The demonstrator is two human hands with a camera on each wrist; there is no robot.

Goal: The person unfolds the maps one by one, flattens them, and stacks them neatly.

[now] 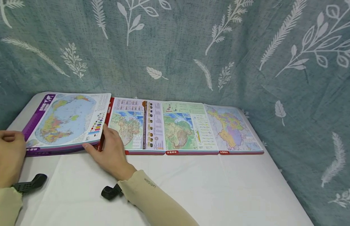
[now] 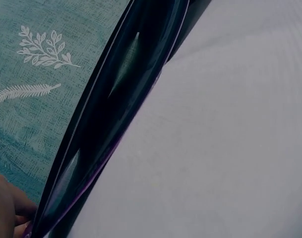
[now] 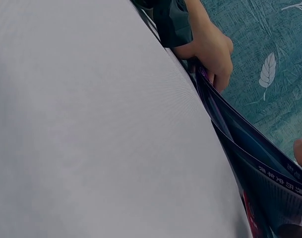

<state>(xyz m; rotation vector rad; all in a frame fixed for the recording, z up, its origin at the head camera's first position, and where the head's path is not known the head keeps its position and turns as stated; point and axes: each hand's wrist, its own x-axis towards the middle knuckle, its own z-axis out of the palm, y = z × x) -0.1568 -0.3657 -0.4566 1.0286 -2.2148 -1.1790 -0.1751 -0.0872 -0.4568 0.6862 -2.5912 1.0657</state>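
Note:
A glossy world map (image 1: 70, 121) with a purple border tops a small stack of sheets at the left of the table. My left hand (image 1: 9, 153), fingers curled, pinches the left edge of these sheets; in the right wrist view this left hand (image 3: 212, 52) shows at the far end of them. At the stack's front right corner, my right hand (image 1: 110, 157) holds the edge, its thumb on the front rim. The sheets (image 2: 111, 109) bow apart slightly in the left wrist view. Some fingertips are hidden behind the sheets.
A row of red-edged maps lies to the right: a relief map (image 1: 126, 128), another green relief map (image 1: 179, 130) and a coloured political map (image 1: 229, 128). White cloth (image 1: 206, 188) covers the table. A leaf-patterned teal curtain (image 1: 175, 56) hangs right behind it.

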